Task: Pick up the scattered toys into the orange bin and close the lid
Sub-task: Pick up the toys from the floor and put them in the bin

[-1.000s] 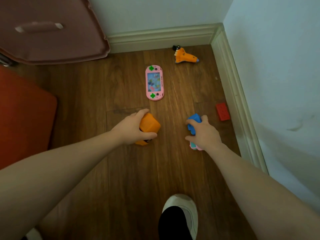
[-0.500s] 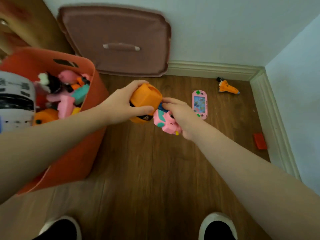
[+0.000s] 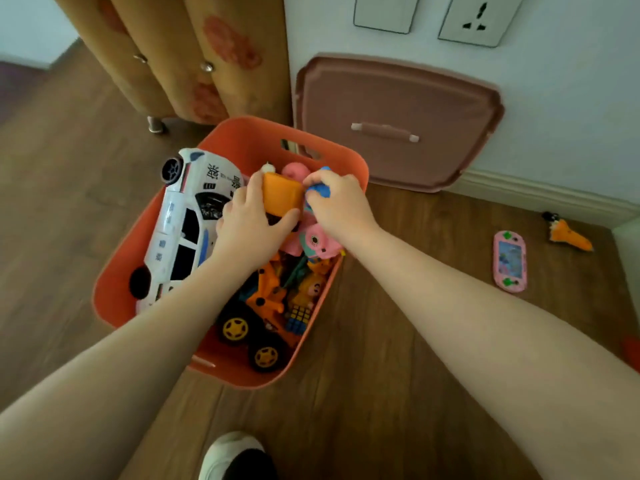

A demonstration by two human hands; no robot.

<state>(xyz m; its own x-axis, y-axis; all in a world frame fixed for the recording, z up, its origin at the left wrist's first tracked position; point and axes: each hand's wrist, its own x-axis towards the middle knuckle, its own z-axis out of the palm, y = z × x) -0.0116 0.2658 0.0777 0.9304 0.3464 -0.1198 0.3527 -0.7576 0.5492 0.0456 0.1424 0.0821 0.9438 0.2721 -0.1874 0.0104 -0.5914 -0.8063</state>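
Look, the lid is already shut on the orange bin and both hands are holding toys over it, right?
Not quite. In the head view the lid leans against the wall behind the orange bin, which is open. The left hand and right hand do hold toys over it.

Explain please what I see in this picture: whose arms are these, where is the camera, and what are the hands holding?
No machine here: these are a person's two bare arms. The camera sits on the person's head and looks forward and down, so you see the arms from above, and one shoe at the bottom.

Both hands are over an open orange bin full of toys, among them a white toy car and an orange toy truck. The left hand grips an orange block. The right hand holds a blue toy; a pink toy shows just below it.

The bin's lid leans against the wall. On the wooden floor a pink handheld game and a small orange toy lie, not yet collected.
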